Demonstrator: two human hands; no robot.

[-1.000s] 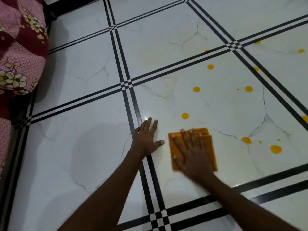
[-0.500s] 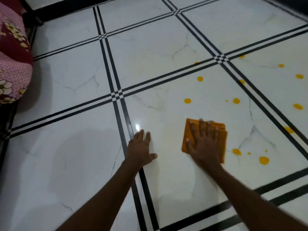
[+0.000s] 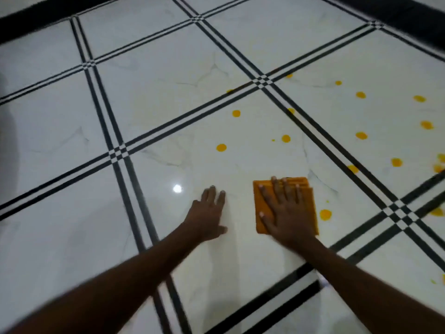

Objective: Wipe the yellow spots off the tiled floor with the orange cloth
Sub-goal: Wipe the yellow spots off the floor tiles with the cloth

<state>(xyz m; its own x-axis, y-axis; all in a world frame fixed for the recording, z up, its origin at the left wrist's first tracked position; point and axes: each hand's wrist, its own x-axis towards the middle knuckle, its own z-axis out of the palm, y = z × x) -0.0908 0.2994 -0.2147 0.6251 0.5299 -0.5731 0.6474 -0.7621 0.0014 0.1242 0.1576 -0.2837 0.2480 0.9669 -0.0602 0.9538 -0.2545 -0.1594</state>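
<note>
On the white marble-look tiled floor, crossed by black double lines, the folded orange cloth lies flat on the tile nearest the person. Their right hand presses down on it with the palm flat and the fingers straight and slightly spread, their tips reaching the cloth's far edge; the cloth shows around the hand at its left side, far edge and right edge. Just left of the cloth, apart from it, the left hand rests flat on the bare tile, fingers straight and close together, thumb out toward the cloth. Yellow spots are scattered beyond and to the right: one large spot sits just beside the cloth's right edge, with a tiny fleck above it; others lie farther up the same tile, and more dot the neighbouring tile to the right. A bright light reflection shines on the tile left of the left hand.
</note>
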